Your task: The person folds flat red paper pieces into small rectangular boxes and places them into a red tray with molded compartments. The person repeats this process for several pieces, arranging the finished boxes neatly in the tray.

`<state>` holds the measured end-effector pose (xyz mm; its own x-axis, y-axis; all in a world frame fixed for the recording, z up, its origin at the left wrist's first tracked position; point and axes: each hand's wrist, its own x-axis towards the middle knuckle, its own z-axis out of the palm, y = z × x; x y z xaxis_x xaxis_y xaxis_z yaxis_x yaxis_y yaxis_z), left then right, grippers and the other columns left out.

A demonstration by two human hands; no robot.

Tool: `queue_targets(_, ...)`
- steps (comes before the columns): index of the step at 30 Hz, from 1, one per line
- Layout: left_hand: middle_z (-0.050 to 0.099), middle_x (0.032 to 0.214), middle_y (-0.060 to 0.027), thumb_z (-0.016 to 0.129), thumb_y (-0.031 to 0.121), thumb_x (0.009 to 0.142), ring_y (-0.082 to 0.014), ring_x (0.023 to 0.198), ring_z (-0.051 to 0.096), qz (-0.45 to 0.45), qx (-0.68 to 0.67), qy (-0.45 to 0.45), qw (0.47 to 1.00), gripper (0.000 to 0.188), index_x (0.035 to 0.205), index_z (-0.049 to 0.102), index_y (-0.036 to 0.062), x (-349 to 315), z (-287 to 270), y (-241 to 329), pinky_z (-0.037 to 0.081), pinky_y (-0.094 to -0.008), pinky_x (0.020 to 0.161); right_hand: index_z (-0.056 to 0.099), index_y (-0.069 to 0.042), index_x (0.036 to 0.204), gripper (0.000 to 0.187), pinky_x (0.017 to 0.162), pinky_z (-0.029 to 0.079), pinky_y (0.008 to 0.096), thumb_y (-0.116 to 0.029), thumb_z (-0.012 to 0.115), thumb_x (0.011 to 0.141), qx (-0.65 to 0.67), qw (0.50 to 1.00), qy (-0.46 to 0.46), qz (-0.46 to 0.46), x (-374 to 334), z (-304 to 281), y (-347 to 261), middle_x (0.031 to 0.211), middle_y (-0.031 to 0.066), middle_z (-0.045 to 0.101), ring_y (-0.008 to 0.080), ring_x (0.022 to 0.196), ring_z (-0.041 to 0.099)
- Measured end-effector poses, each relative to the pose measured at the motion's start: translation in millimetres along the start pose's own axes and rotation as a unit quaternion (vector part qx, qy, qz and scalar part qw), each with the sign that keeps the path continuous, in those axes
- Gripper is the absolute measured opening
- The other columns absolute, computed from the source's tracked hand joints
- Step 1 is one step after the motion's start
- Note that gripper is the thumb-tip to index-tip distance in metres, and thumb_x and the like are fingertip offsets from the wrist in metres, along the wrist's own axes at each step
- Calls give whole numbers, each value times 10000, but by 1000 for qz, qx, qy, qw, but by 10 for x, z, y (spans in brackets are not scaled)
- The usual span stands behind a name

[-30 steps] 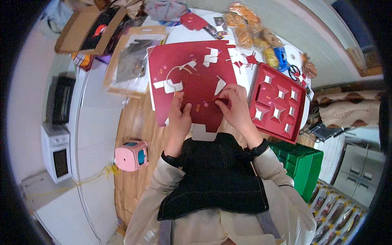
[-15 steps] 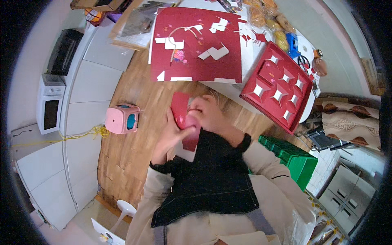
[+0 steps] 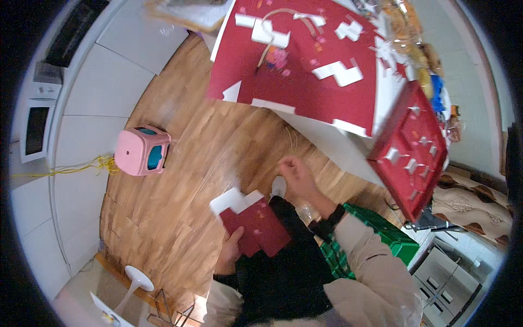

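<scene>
My left hand (image 3: pixel 231 245) is closed on the lower left edge of a dark red cardboard piece (image 3: pixel 260 228) with white flaps, its thumb lying on the red face. The piece is spread out flat and tilted over my lap, with a few small pinkish specks on it. Apart from the card, my right hand (image 3: pixel 298 175) is raised near the table's front edge. Its fingers are curled in and slightly blurred, so whatever they may hold does not show.
On the table, a large red sheet (image 3: pixel 305 82) carries white cut-outs, a cord and small pink bits. A red partitioned tray (image 3: pixel 411 158) overhangs the table's right side. Green crates (image 3: pixel 389 234) stand at right; a pink stool (image 3: pixel 143 151) is on the wooden floor at left.
The card was upright between both hands and now lies opened out in my left hand, lower down. My right hand has let go of it and moved away rightward. The view has shifted.
</scene>
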<state>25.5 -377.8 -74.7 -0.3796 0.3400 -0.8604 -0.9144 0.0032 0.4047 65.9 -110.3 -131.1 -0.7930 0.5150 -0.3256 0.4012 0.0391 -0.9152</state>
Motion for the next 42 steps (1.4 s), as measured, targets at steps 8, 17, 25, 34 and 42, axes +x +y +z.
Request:
queue_targets(8,486,1379,-146,519,325,968,-313,1241,494,89,-163,10,983,564,1414,365,16,1562,-1454,-517,407,-459,1042,589,11,996,218,570,491,331,-183,606,899,-265,915,57,299,1632,98,4077,812,147,653,293,723,640)
queue_targets(17,452,1412,-165,482,392,961,-326,1293,451,227,-65,-75,969,627,1427,331,1,2711,-1296,-372,347,-474,1092,695,-97,1031,305,818,495,479,-336,558,900,-495,863,60,-88,1717,556,5462,965,128,692,336,874,629)
queue_targets(25,489,1370,-155,497,496,929,-311,1202,513,144,-1,-71,987,707,1439,335,34,1643,-697,52,420,-443,1021,530,-51,931,229,642,469,410,-275,502,973,-259,963,69,-28,1219,743,3628,812,88,625,307,709,587)
queue_targets(34,458,1400,-149,491,483,891,-350,1256,471,347,4,-147,926,711,1445,332,65,-782,814,1490,410,-505,1036,526,-46,949,180,660,472,367,-223,558,947,42,997,47,-45,-260,-751,-1265,768,81,574,193,695,542)
queue_targets(42,468,1410,-155,483,513,928,-308,1227,507,262,-50,-434,860,675,1423,384,64,-997,2245,1733,446,-442,1001,496,-36,1161,264,729,504,336,-180,581,957,-144,949,205,-191,-18,-2462,-2867,969,112,658,203,857,646)
